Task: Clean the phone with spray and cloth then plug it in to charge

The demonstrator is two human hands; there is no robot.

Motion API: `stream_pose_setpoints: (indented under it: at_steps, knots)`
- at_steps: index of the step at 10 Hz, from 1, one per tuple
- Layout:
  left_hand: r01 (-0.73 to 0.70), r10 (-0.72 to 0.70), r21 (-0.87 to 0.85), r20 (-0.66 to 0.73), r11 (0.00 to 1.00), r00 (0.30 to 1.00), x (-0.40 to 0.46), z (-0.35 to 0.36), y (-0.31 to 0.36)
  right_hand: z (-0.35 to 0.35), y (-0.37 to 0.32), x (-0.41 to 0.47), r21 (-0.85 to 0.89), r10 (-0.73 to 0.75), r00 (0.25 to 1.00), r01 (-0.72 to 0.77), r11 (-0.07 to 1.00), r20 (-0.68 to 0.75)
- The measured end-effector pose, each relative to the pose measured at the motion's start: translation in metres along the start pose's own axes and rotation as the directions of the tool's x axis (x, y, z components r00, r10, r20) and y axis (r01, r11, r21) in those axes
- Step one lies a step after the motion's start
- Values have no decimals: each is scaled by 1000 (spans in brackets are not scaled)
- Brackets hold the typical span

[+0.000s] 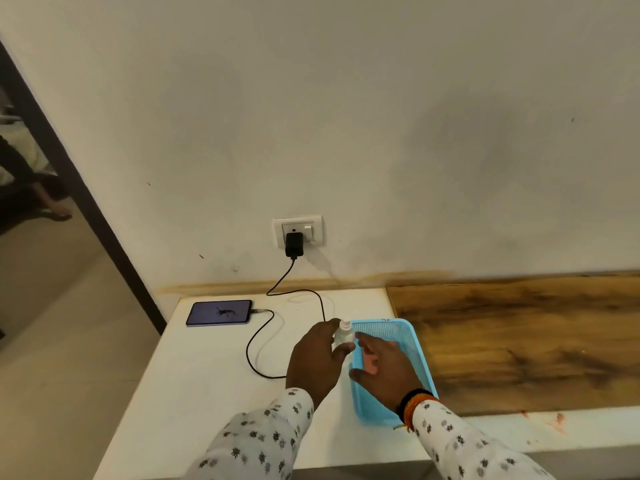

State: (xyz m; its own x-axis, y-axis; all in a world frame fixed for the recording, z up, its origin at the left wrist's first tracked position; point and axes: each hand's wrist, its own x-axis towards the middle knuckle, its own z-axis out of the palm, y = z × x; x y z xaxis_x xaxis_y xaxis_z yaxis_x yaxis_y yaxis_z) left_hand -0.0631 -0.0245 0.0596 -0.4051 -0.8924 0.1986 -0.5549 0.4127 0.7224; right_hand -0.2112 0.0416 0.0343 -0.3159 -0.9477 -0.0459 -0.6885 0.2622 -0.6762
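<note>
The phone lies flat at the far left of the white table, screen lit, with a black cable plugged into its right end. The cable runs to a black charger in the wall socket. My left hand grips a small white spray bottle at the left rim of a blue mesh basket. My right hand lies inside the basket, fingers spread over a pink cloth, mostly hidden under it.
A brown wooden surface adjoins the table on the right, with the wall close behind. A dark door frame and open floor lie to the left. The cable loops across the table between the phone and my hands.
</note>
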Motion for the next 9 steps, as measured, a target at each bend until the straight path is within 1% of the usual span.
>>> stream_pose_setpoints:
  at_steps: [1, 2, 3, 4, 5, 6, 7, 8, 9]
  knots:
    - [-29, 29, -28, 1, 999, 1000, 0, 1, 13, -3, -8, -3, 85, -37, 996, 44, 995, -79]
    - [4, -1, -104, 32, 995, 999, -3, 3, 24, -10, -10, -8, 125, -20, 985, 43, 991, -173]
    - [6, 13, -145, 131, 989, 991, -7, 8, 28, -19, -3, -18, 61, -29, 983, 41, 997, -183]
    - [64, -3, -215, 271, 974, 963, -14, 17, 27, -22, 13, -28, -7, -9, 988, 8, 1000, -153]
    - [79, -29, -116, 383, 990, 923, -22, 30, 26, -22, 27, -38, -16, 79, 985, -82, 996, -151]
    - [-47, 13, 73, 402, 996, 915, -31, 43, 20, -20, 41, -45, -85, 119, 980, -134, 987, -161]
    - [-107, 17, 189, 424, 976, 905, -35, 50, 16, -18, 46, -46, -101, 140, 978, -156, 983, -152]
    - [-171, 19, 320, 426, 932, 904, -35, 57, 6, -14, 46, -47, -105, 153, 983, -164, 981, -104]
    - [-176, 0, 393, 409, 902, 913, -34, 58, 2, -11, 46, -48, -10, 116, 981, -119, 993, -158]
